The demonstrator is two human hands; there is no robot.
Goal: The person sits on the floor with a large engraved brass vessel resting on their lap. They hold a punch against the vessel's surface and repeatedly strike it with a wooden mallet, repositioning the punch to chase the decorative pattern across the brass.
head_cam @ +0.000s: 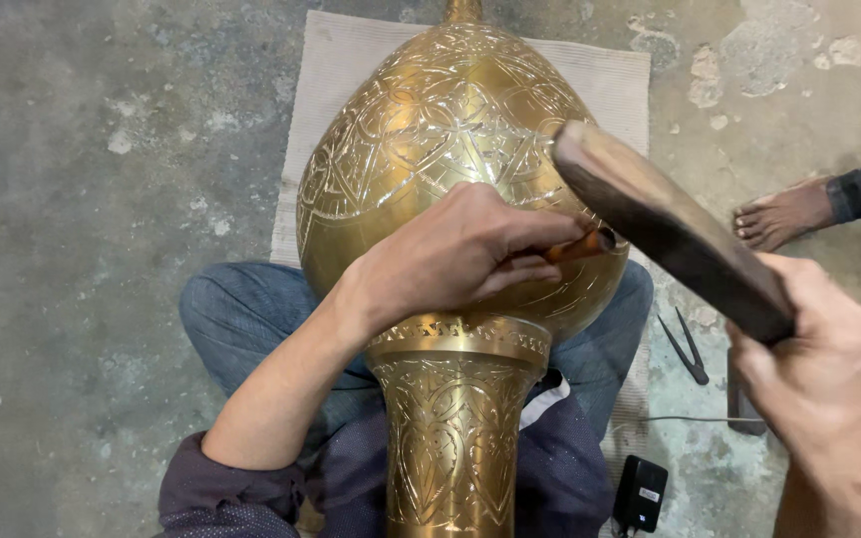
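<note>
Fingers of left hand (455, 254) pinch a chisel (580, 245) against an engraved brass vase (450, 130); right hand (819, 364) grips a wooden mallet (665, 224) above it.

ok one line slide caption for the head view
Left hand sets a chisel on an engraved brass vase; right hand lifts a wooden mallet.

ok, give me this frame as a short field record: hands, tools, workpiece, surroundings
left hand: fingers pinch a chisel, tip against the vase
right hand: grips a wooden mallet, raised above the chisel
vase: engraved brass, lying across the lap on a mat
floor: concrete; pliers, black adapter
other person: a foot at right edge
</note>
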